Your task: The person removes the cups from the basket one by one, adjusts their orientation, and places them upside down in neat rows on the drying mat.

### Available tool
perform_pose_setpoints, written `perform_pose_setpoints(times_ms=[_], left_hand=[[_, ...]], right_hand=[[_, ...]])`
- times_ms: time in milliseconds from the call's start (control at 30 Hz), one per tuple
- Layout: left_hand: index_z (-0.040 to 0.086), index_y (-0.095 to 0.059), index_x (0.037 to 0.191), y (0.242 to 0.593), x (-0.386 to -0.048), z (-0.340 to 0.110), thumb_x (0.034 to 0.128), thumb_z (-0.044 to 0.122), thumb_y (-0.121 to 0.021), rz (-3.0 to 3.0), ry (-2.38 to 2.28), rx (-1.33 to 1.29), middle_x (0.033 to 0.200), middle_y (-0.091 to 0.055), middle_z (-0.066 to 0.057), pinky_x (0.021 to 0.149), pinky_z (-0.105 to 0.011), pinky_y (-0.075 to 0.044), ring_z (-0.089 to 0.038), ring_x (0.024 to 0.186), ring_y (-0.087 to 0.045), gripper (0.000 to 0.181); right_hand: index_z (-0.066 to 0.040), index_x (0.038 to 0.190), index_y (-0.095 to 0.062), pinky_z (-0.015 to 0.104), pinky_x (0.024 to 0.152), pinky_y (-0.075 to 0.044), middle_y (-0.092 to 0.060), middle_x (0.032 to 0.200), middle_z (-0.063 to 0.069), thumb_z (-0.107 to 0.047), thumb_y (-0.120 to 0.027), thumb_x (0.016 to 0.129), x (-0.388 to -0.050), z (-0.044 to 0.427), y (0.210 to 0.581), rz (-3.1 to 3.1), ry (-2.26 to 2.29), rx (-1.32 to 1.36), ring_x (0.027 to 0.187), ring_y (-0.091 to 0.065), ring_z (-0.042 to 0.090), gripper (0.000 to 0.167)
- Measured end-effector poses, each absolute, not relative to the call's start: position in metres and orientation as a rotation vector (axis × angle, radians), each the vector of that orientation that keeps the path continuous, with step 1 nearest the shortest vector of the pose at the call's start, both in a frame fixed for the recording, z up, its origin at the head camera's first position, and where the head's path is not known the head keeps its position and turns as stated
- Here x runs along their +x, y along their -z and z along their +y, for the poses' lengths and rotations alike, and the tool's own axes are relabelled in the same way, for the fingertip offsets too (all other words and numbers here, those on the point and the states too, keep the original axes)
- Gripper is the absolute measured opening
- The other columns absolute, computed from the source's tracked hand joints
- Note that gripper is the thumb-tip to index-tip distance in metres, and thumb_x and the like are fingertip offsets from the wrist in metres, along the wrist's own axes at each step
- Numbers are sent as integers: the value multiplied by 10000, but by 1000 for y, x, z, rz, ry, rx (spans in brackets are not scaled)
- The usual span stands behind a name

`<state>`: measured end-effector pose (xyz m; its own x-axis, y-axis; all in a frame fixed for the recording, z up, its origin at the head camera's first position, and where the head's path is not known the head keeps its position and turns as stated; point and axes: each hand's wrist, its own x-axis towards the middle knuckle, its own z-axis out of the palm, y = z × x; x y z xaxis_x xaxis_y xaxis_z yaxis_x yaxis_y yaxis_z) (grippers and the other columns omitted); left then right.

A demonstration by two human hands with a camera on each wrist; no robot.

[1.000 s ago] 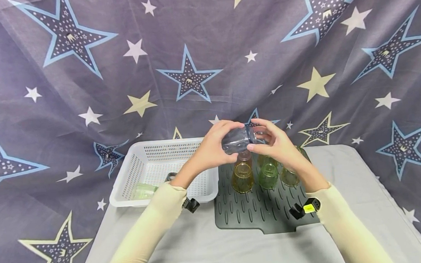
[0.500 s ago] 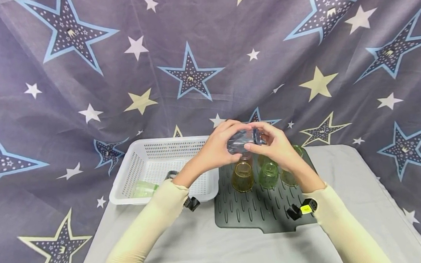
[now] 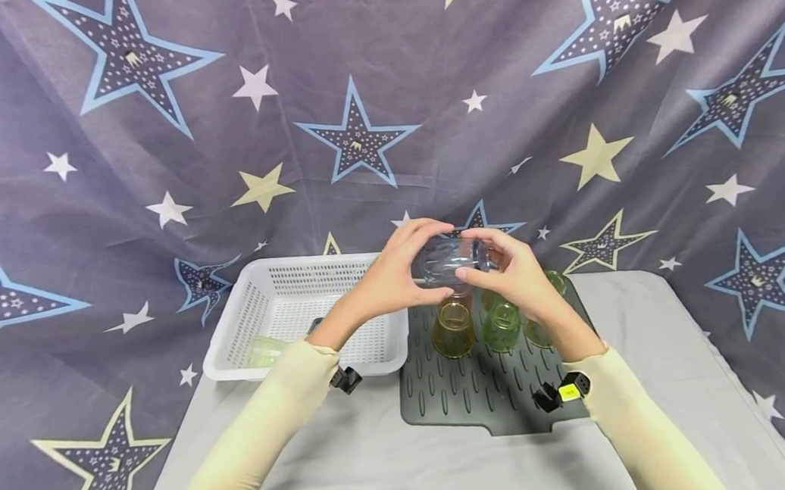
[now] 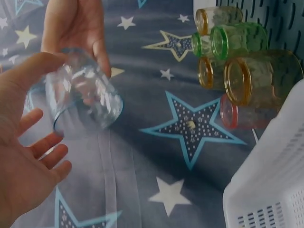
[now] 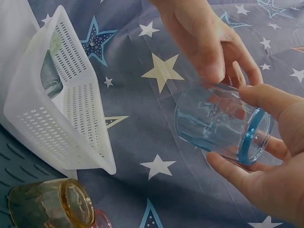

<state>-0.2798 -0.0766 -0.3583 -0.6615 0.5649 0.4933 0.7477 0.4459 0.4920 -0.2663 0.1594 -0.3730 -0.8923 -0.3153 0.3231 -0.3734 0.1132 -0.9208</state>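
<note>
A clear bluish drinking glass (image 3: 447, 262) lies sideways in the air between the two hands, above the back of the drying mat. My right hand (image 3: 520, 270) grips it around the end with the thick blue band (image 5: 251, 135), thumb on one side and fingers on the other. The left hand (image 3: 395, 275) is spread wide around the opposite end. In the left wrist view its lower fingers (image 4: 50, 154) stand apart from the glass, while its thumb overlaps the glass's upper edge; contact there is unclear.
On the dark ribbed mat (image 3: 445, 407) several tinted glasses stand upside down, including an amber one (image 3: 452, 336) and a green one (image 3: 501, 330). Left of it is a white perforated basket (image 3: 218, 363) holding a pale green glass (image 3: 263, 351) and a dark glass partly behind the left arm.
Both hands first shifted slightly right with the glass. Since then the left hand has spread its fingers and drawn back left, while the right hand keeps its grip.
</note>
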Motion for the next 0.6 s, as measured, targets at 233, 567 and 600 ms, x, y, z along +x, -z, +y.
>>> perform_pose_setpoints(times_ms=[233, 567, 600], left_hand=[[184, -417, 1531, 355, -285, -103, 864, 390, -800, -2620, 1239, -873, 1513, -458, -99, 1177, -480, -386, -256, 1406, -445, 797], [44, -369, 1521, 365, -302, -152, 895, 291, -760, -2947, 1544, -251, 1486, -440, -258, 1129, -528, -418, -387, 1360, -443, 778], [36, -350, 1530, 368, -303, -156, 891, 275, -760, -2978, 1560, -202, 1482, -425, -274, 1115, -536, -423, -398, 1350, -435, 795]], right_hand=[[-52, 1368, -592, 170, 890, -506, -636, 1283, 130, -9, -802, 840, -267, 167, 378, -2333, -1855, 660, 1052, -629, 120, 570], [-78, 1365, -601, 167, 654, -495, -594, 1373, 140, -37, -825, 823, -268, 178, 382, -2460, -1793, 678, 936, -604, 95, 588], [-87, 1364, -603, 175, 649, -498, -599, 1352, 137, -54, -827, 827, -269, 178, 383, -2479, -1774, 685, 914, -595, 97, 583]])
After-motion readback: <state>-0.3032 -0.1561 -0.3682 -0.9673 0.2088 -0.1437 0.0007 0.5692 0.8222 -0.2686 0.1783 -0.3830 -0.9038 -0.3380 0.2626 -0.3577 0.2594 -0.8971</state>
